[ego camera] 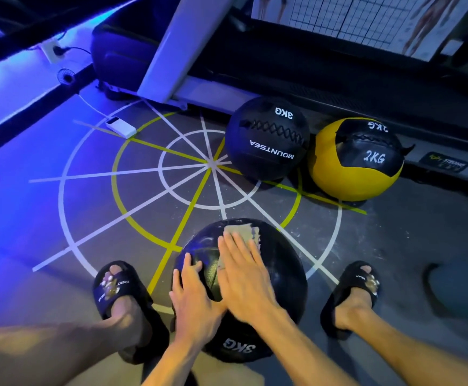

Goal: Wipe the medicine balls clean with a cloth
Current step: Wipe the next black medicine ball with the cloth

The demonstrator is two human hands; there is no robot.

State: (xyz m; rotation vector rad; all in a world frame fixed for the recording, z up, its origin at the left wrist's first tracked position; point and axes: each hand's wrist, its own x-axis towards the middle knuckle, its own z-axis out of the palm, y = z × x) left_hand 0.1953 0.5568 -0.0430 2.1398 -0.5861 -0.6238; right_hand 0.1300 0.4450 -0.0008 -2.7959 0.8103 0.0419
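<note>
Grip: my right hand (244,277) presses the cloth (242,232) flat, fingers straight; my left hand (193,296) steadies the 3KG medicine ball (285,263) (open-palmed).
Technique: keep pressure even, I judge.

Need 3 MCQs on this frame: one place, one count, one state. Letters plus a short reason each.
1. Where does the cloth lie?
A. on the near black ball
B. on the floor
C. on the yellow ball

2. How many medicine balls show?
A. two
B. three
C. five

3. How does the right hand lie?
A. fist in the air
B. flat, pressing the cloth
C. gripping a slipper

A: cloth sits atop the near ball.
B: near ball, far black ball, yellow-and-black ball.
B: straight fingers over the cloth; the left hand rests on the ball.
</note>
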